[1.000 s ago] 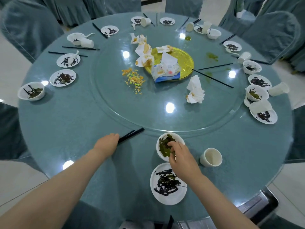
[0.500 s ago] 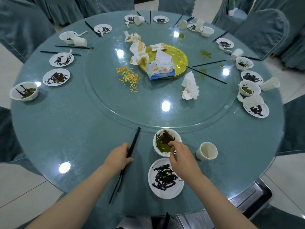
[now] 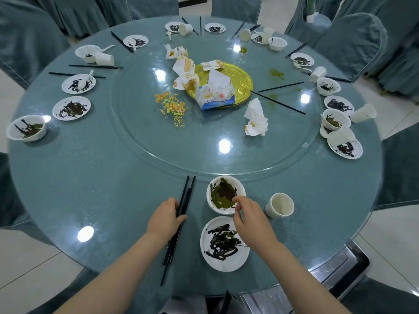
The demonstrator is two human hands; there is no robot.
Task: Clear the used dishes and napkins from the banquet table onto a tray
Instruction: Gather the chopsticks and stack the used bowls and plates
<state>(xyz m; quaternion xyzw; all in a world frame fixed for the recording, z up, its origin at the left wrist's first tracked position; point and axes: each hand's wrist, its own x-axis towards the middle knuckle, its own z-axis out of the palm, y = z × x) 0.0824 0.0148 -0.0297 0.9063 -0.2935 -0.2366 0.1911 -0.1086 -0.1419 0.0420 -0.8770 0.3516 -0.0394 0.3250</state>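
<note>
My left hand [image 3: 166,217] grips a pair of black chopsticks [image 3: 185,196] that point away from me across the near table edge. A white bowl [image 3: 224,194] smeared with green sauce stands to their right, and my right hand [image 3: 250,217] pinches its near rim. A white plate [image 3: 224,243] with dark streaks lies in front of the bowl, partly under my right wrist. An empty white cup [image 3: 280,205] stands to the right of the bowl.
A glass turntable [image 3: 158,150] carries a gold tray [image 3: 240,78], a tissue pack [image 3: 215,92], crumpled napkins [image 3: 256,120] and food scraps [image 3: 173,107]. Several dirty plates, bowls, cups and chopsticks ring the round table. Covered chairs [image 3: 353,41] surround it.
My left hand swung the chopsticks from lying crosswise to pointing away from me and drew them nearer. My right hand stayed on the bowl's rim.
</note>
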